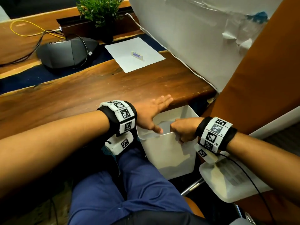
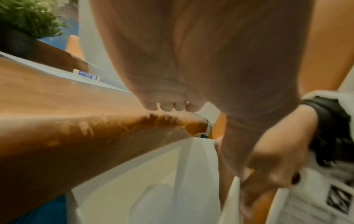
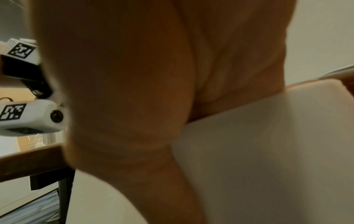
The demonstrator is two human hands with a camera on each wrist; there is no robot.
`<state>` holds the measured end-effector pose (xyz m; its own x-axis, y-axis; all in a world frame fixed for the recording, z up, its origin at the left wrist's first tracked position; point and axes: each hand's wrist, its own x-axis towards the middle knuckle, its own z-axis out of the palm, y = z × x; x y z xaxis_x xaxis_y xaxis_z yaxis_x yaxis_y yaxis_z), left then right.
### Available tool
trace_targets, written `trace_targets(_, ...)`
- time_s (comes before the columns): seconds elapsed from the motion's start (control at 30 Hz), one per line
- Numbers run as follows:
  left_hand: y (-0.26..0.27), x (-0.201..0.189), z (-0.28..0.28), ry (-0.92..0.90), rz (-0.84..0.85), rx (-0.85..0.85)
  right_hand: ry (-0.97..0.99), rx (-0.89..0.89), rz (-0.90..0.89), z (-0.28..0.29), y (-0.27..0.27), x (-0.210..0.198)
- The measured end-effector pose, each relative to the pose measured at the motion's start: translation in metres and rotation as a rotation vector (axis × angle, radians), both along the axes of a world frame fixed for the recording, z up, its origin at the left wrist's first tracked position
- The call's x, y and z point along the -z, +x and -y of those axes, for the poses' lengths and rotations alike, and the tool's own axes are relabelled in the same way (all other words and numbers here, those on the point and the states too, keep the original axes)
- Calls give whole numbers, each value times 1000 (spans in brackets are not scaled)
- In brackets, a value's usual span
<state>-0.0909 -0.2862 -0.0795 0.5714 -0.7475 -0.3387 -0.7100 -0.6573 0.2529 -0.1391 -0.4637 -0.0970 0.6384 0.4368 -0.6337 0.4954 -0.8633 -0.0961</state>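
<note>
A white plastic bin (image 1: 170, 153) hangs just below the wooden table's near edge (image 1: 186, 98), beside my knee. My right hand (image 1: 181, 129) grips the bin's near rim, fingers curled over it; the right wrist view shows that hand (image 3: 153, 91) against the bin's wall (image 3: 268, 151). My left hand (image 1: 151, 114) lies flat on the table edge with straight fingers (image 1: 162, 101), its thumb (image 1: 155, 129) over the bin's opening. In the left wrist view the fingers (image 2: 168, 106) press on the table edge above the bin (image 2: 153, 174). A small eraser (image 1: 137, 55) lies on a white sheet (image 1: 123, 51) further back.
A black device (image 1: 65, 52) with cables and a potted plant (image 1: 99, 12) stand at the back left. A white board (image 1: 186, 38) leans along the table's right side, next to an orange panel (image 1: 259, 78). A white plastic lid (image 1: 230, 181) lies low at the right. My legs (image 1: 129, 192) are under the table.
</note>
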Motion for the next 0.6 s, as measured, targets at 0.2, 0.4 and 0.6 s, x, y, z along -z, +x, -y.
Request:
trace_targets(0.2,31,-6,-7,163,66,-321,12,28,0,1,-2,-1)
trace_targets(0.4,-13,11,-1,147,-21,62,-21,28,27,-2,0,1)
trace_targets(0.6,16,-14,-5,-23,34,-160,-1,29,10,0,-1,-1)
